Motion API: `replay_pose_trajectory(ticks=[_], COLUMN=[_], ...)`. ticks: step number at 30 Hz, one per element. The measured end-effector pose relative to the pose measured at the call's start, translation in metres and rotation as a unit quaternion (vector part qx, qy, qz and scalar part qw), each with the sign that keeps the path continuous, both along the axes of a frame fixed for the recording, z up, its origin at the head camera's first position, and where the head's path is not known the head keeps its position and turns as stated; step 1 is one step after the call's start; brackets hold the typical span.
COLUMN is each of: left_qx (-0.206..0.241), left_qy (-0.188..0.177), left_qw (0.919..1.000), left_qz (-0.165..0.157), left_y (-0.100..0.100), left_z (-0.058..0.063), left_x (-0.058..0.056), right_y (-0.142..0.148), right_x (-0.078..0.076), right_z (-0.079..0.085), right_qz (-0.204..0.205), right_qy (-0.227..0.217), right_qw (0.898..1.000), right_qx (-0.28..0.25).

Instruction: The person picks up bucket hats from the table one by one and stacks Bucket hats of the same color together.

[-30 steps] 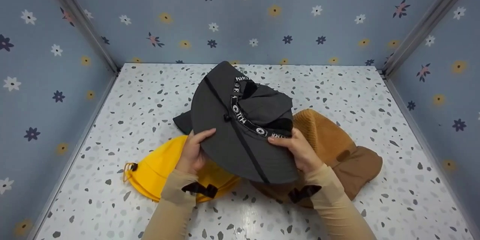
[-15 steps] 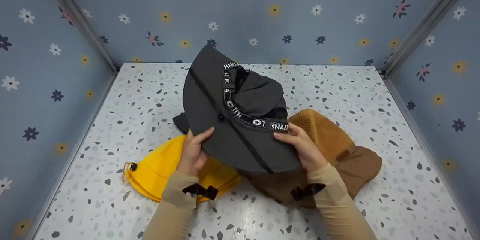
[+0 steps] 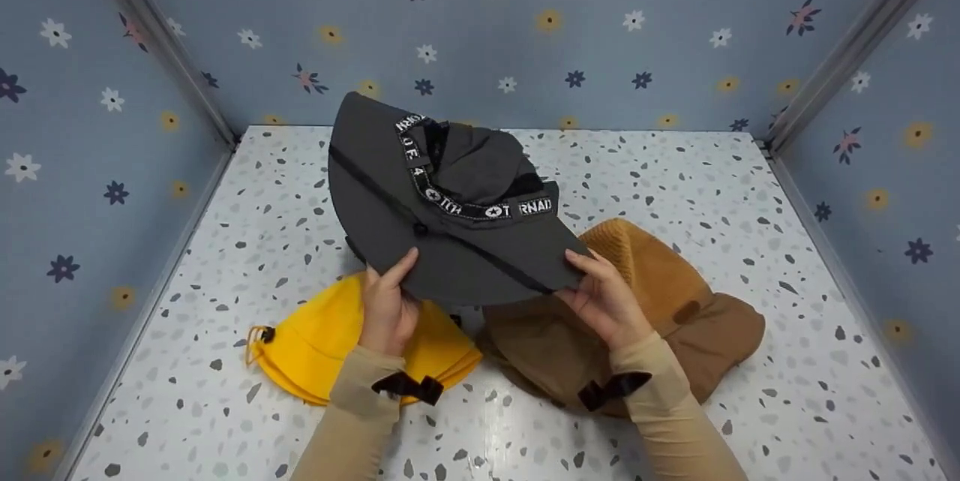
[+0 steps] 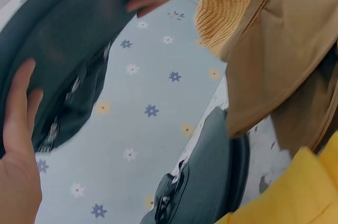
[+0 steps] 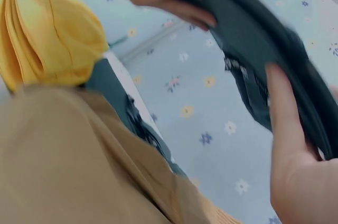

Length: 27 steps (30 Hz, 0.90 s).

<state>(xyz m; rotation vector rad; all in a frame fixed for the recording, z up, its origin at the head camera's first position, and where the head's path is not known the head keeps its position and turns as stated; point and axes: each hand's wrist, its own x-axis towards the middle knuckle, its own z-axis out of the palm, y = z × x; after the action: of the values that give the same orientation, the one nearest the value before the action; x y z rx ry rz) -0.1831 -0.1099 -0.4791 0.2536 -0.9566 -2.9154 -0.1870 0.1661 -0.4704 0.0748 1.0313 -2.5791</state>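
Observation:
A dark grey wide-brimmed hat (image 3: 465, 256) is held up tilted, its inside showing a black band with white lettering. My left hand (image 3: 388, 312) pinches the brim's near left edge, thumb on top. At the brim's right end my right hand (image 3: 606, 297) grips it, thumb above and fingers beneath. Both wrist views show the raised brim (image 4: 68, 28) between the two hands. Below my left hand lies a yellow hat (image 3: 307, 338) with a cord and black toggle. Under my right hand lies brown headwear (image 3: 540, 346); I cannot tell how many pieces.
A second dark grey hat (image 4: 208, 166) lies behind the yellow one, mostly hidden in the head view. A ribbed orange-brown piece (image 3: 652, 263) lies at the right. The speckled white table (image 3: 787, 361) is bounded by flowered blue panels (image 3: 480, 31) at the back and sides.
The grey hat has moved left and turned, showing more of its inner band. My right hand has shifted from beside the band to the brim's right end. The lying hats have not moved.

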Motion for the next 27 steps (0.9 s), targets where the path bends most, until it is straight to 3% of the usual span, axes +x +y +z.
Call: replay_pose_trajectory(ticks=[5, 13, 21, 27], left_qx=[0.012, 0.005, 0.007, 0.008], left_qy=[0.001, 0.025, 0.036, 0.039], left_qw=[0.9997, 0.9986, 0.9988, 0.9992], left_qz=[0.023, 0.047, 0.033, 0.009], left_y=[0.013, 0.036, 0.051, 0.063], left_z=[-0.001, -0.007, -0.011, -0.012], left_x=[0.002, 0.007, 0.014, 0.021], right_y=[-0.017, -0.035, -0.042, -0.044], right_x=[0.004, 0.007, 0.005, 0.003], right_z=[-0.005, -0.005, -0.005, -0.004], right_qz=[-0.065, -0.115, -0.156, -0.157], right_qy=[-0.036, -0.055, -0.092, -0.081], right_qw=[0.995, 0.985, 0.973, 0.972], right_qx=[-0.063, -0.121, -0.144, -0.154])
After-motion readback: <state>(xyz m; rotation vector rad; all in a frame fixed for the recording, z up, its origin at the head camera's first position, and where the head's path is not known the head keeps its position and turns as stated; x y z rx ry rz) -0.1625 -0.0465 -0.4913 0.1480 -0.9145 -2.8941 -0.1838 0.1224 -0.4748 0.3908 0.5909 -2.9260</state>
